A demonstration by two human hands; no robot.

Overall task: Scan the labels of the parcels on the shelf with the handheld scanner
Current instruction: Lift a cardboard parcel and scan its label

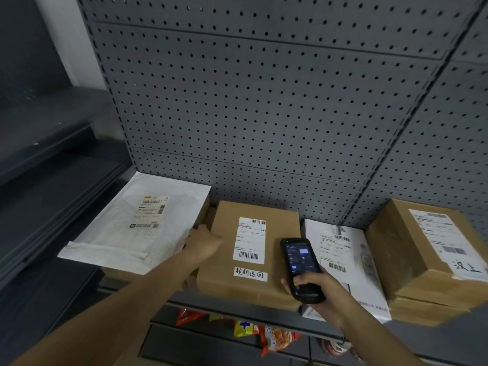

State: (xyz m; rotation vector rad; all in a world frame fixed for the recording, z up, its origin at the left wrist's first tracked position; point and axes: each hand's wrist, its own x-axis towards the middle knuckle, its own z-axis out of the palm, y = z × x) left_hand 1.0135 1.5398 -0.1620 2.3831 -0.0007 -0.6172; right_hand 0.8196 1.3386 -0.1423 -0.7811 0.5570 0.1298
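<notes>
Both hands work a parcel shelf: the left hand (203, 243) rests at the left edge of a brown cardboard box, fingers curled against its side in what looks like a steadying hold, while the right hand (315, 289) grips a black handheld scanner with a lit screen (301, 268) by its lower end, thumb on the keypad. Behind them rises a grey perforated metal back panel (264, 101). On the grey shelf (237, 309) lie, from left to right, a large white padded mailer (137, 225) atop another carton, the brown cardboard box (250, 252) with its white shipping label (249, 241) and a handwritten strip (250, 273), a flat white parcel with a printed label (340, 257), and a stacked brown carton (422, 252) bearing its own label. Snack packets (274, 336) hang below the shelf edge. The scanner hovers just right of the middle box's label, its screen facing the person. The scan in hand appears to be this box; doing it well likely means tilting the scanner's head towards the lower barcode (248, 255), holding the box still, and keeping the neighbouring parcel's barcode out of the beam.
</notes>
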